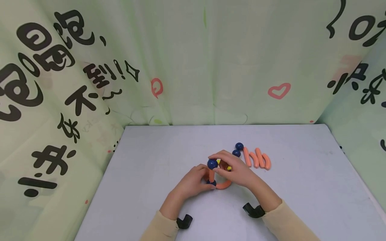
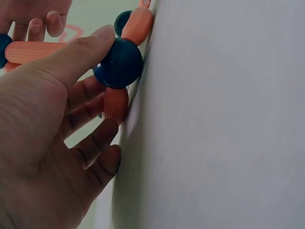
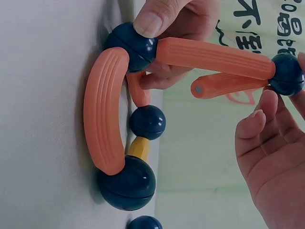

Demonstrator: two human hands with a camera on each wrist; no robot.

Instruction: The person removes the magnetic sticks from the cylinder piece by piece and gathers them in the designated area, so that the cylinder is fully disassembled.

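Note:
A frame of blue balls and orange and yellow rods sits on the table. My left hand (image 1: pixel 194 180) holds its near lower blue ball (image 2: pixel 119 64), the thumb lying along it. From that ball a straight orange rod (image 3: pixel 214 57) rises to an upper blue ball (image 1: pixel 212 163). My right hand (image 1: pixel 233 167) pinches this upper ball between fingertips and thumb. A second orange rod (image 3: pixel 228 85) hangs from the upper ball, its far end free. At the base, a curved orange rod (image 3: pixel 106 112) joins two balls, and a yellow rod (image 3: pixel 139 149) shows behind.
Farther back on the white table (image 1: pixel 301 187), to the right, lie two loose blue balls (image 1: pixel 239 146) and several orange rods (image 1: pixel 259 158), straight and curved. Patterned curtains (image 1: pixel 187 67) stand behind and at both sides. Black wrist mounts (image 1: pixel 254 211) sit by the sleeves.

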